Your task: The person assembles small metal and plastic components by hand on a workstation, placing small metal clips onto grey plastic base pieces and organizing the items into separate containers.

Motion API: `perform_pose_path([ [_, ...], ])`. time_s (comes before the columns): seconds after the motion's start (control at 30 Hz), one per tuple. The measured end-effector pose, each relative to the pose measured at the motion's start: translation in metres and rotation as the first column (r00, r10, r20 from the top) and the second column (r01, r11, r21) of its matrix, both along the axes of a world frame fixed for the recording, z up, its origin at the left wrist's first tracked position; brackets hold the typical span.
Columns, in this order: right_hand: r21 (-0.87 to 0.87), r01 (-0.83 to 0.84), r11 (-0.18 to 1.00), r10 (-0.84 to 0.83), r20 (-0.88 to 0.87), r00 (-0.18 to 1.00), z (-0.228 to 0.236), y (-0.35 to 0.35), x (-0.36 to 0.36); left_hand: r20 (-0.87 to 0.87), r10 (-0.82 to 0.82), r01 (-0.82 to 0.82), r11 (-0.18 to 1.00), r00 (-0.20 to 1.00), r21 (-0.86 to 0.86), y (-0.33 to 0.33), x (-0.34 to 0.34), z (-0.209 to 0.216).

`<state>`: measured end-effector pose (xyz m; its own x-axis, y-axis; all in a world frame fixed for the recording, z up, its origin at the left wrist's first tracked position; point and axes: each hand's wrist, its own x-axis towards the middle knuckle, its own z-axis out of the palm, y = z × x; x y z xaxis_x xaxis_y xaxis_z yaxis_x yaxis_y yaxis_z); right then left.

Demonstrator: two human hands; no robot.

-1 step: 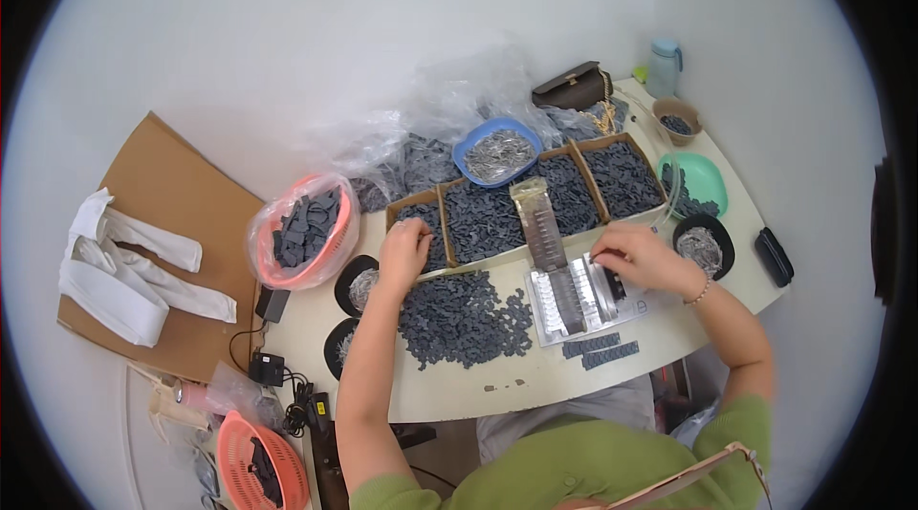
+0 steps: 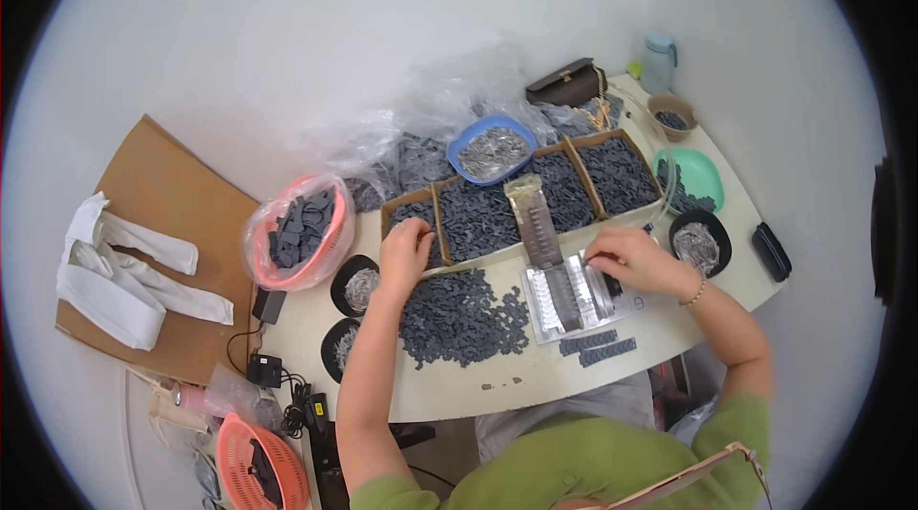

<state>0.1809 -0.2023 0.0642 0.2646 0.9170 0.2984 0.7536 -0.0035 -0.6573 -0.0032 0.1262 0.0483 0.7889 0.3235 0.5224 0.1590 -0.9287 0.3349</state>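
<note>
My left hand (image 2: 406, 247), fingers curled and pressed together, rests at the left compartment of a long divided box (image 2: 421, 195) full of small dark grey pieces. What its fingertips hold, if anything, is hidden. My right hand (image 2: 631, 260) is pinched at the right side of a silver metal fixture (image 2: 545, 292); whatever sits in the pinch is too small to name. A long clear tray (image 2: 537, 231) with dark contents slopes from the box down onto the fixture. Below the fixture lie short dark strips (image 2: 606, 352). A loose pile of dark pieces (image 2: 459, 324) spreads between my forearms.
A blue basin (image 2: 492, 149) of thin metal parts sits on the box. Black bowls (image 2: 356, 285) of metal parts stand left, another black bowl (image 2: 700, 242) right, near a green plate (image 2: 706, 180) and a black case (image 2: 771, 252). A pink basket (image 2: 298, 235) stands at the table's left.
The whole view has shifted very slightly. Both hands keep nearly the same places and finger shapes.
</note>
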Motion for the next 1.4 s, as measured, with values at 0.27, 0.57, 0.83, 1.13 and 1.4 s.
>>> perform_pose_path([
  [0.27,0.005,-0.104,0.995,0.104,0.051,0.993,-0.027,0.003,-0.031,-0.168,-0.472,0.496,0.855,0.865,0.153,-0.174,-0.026,-0.033],
  [0.57,0.109,-0.151,0.982,0.083,0.471,0.878,-0.053,0.011,-0.062,-0.267,-0.300,0.368,0.893,0.916,0.258,-0.205,-0.037,-0.037],
  [0.83,0.120,-0.213,0.970,0.068,0.706,0.705,-0.053,0.005,-0.082,-0.059,-0.192,0.197,0.976,0.980,0.097,-0.100,0.001,-0.010],
  [1.13,0.066,-0.147,0.987,0.110,0.388,0.915,-0.047,0.015,-0.033,-0.111,0.005,0.013,0.987,0.994,0.158,-0.041,0.059,-0.022],
  [1.4,0.033,0.231,0.973,-0.179,0.736,0.653,-0.036,0.084,0.045,0.111,-0.218,0.244,0.828,0.970,-0.504,-0.095,0.033,-0.019],
])
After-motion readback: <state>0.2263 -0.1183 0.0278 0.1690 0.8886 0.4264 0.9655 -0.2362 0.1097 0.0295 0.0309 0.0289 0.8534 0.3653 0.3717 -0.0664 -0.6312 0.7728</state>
